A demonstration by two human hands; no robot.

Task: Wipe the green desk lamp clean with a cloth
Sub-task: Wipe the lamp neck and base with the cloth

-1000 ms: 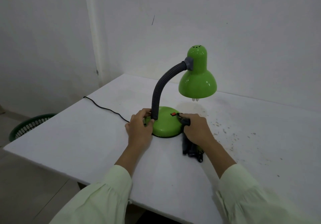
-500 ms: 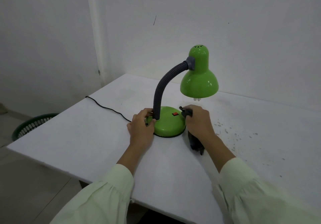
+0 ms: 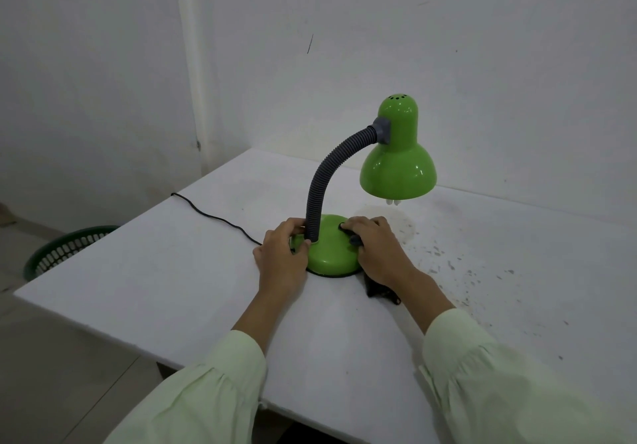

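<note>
Left hand (image 3: 281, 254) is clamped on the lamp base (image 3: 331, 254) at its 9 o'clock edge, thumb tip touching the foot of the grey gooseneck (image 3: 325, 181), fingers curled behind it. Right hand (image 3: 374, 247) sits palm-down on the base's 3 o'clock side, fingers closed over a dark cloth (image 3: 377, 288); bits of cloth poke out between the fingers on top of the base, and a tail hangs out under the wrist onto the table (image 3: 172, 278). Hands are apart, with the neck and the middle of the base between them.

Left to right: green mesh basket (image 3: 65, 248) on the floor past the table's 9 o'clock edge. Black cord (image 3: 213, 216) runs from that edge across the tabletop toward the base and goes out of sight behind the left hand. Green desk lamp (image 3: 398, 164) stands upright mid-table, neck arcing up and over toward 2 o'clock, shade facing down, bulb tips just showing below its rim. Dark specks and a faint ring stain on the table at 3 o'clock of the lamp. Pale green sleeves (image 3: 482, 367) on both arms.
</note>
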